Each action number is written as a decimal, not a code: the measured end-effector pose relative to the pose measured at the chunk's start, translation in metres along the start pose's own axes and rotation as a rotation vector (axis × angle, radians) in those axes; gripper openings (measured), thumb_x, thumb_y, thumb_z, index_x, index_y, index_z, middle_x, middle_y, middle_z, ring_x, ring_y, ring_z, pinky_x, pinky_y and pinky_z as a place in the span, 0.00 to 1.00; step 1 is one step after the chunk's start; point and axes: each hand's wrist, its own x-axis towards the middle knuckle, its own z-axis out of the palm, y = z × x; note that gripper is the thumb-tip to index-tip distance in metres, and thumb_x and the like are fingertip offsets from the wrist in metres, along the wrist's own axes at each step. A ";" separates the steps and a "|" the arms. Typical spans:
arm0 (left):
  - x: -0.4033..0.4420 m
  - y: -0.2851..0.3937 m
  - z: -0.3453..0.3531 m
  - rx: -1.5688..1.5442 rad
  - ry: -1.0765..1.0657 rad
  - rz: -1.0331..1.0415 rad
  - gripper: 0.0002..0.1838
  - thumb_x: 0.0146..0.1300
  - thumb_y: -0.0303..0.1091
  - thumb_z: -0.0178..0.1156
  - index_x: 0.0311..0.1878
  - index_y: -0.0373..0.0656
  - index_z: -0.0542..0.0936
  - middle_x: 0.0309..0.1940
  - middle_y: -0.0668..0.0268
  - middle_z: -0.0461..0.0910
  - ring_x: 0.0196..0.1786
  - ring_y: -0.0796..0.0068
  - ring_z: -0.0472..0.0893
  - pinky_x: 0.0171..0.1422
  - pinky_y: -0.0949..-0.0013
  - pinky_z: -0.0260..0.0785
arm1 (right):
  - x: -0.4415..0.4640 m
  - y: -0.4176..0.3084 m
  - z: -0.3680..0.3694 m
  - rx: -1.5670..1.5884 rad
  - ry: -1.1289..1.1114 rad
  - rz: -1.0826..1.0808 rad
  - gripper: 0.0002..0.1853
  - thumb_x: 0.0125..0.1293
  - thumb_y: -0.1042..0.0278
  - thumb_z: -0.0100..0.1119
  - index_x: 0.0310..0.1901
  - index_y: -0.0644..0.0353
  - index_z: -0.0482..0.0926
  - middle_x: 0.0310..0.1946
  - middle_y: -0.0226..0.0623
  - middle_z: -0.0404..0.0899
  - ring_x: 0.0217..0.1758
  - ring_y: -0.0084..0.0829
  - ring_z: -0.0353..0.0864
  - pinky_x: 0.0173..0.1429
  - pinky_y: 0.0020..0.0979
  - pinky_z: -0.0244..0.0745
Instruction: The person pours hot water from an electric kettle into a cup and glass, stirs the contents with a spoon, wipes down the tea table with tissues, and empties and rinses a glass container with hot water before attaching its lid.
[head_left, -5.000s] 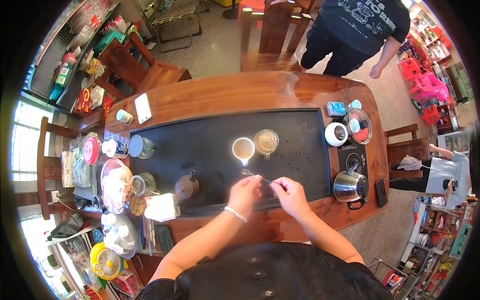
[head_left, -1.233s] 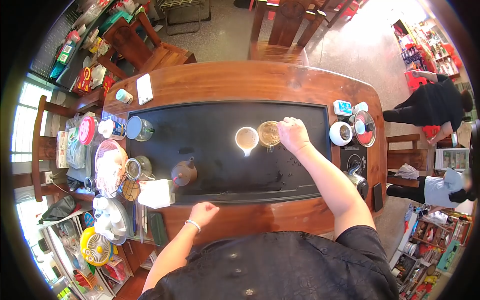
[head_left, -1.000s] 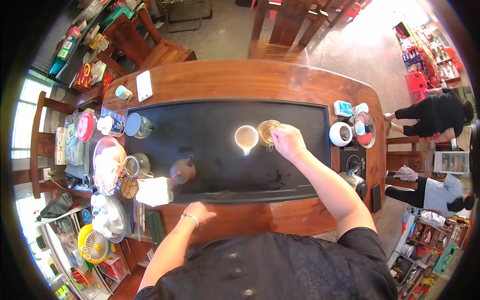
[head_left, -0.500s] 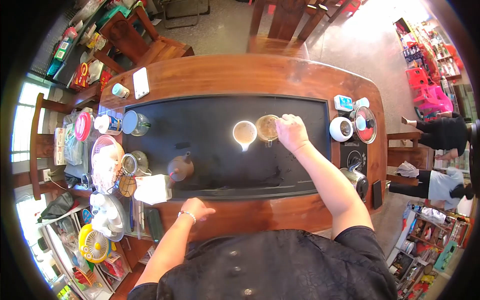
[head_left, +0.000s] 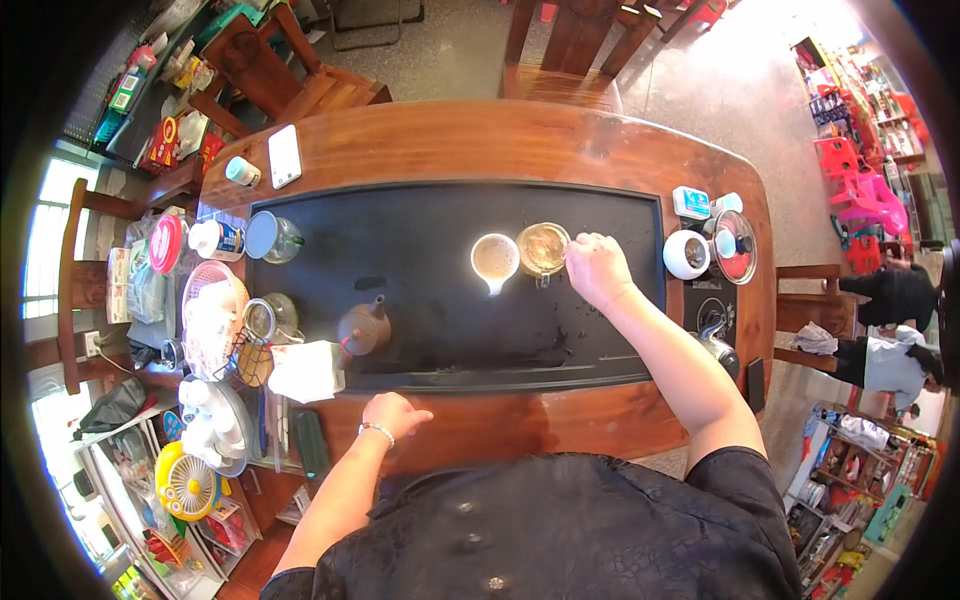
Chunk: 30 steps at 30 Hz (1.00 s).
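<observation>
My right hand (head_left: pixel 598 270) is closed, fingertips pinched at the right rim of a glass cup (head_left: pixel 543 248) holding brownish contents; whatever is between them is hidden. Just left of the glass stands a white pitcher (head_left: pixel 495 258) with a milky brown liquid in it, its narrow end toward me. Both rest on a black tea tray (head_left: pixel 440 330). My left hand (head_left: pixel 393 415), a beaded bracelet on its wrist, lies at the table's near edge with fingers curled and nothing visible in them. Beyond it, a brown clay teapot (head_left: pixel 364 328) sits on the tray.
On the left are a tissue pack (head_left: pixel 302 371), glass jars (head_left: pixel 274 238) and a pink basket (head_left: pixel 215 293). At right stand a round white pot (head_left: pixel 686 255), a glass lid (head_left: pixel 733 247) and a metal kettle (head_left: pixel 716 345). A phone (head_left: pixel 284 157) lies at the far left. Two people are beyond the right side.
My right hand has shifted slightly right and down from over the glass cup to its right rim. My left hand stays at the table edge. The view has shifted slightly.
</observation>
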 end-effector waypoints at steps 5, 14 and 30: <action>-0.007 0.003 0.007 0.108 0.117 0.024 0.19 0.57 0.51 0.69 0.25 0.42 0.88 0.21 0.65 0.85 0.27 0.77 0.86 0.40 0.73 0.77 | -0.004 -0.024 -0.027 0.073 -0.040 0.036 0.06 0.62 0.64 0.60 0.30 0.51 0.84 0.29 0.30 0.81 0.37 0.35 0.82 0.44 0.39 0.70; 0.022 0.148 0.013 -0.982 -0.168 0.243 0.23 0.70 0.41 0.60 0.65 0.45 0.72 0.40 0.66 0.79 0.38 0.72 0.82 0.44 0.66 0.77 | -0.015 -0.010 -0.010 0.169 0.048 0.152 0.06 0.65 0.64 0.59 0.37 0.52 0.85 0.30 0.35 0.82 0.37 0.39 0.83 0.43 0.39 0.74; 0.108 0.271 0.023 -1.405 0.066 0.122 0.17 0.73 0.42 0.53 0.57 0.41 0.75 0.37 0.64 0.77 0.32 0.76 0.81 0.34 0.73 0.76 | -0.032 -0.020 -0.004 0.741 0.293 0.336 0.06 0.63 0.68 0.60 0.37 0.56 0.85 0.33 0.42 0.85 0.38 0.44 0.85 0.46 0.41 0.79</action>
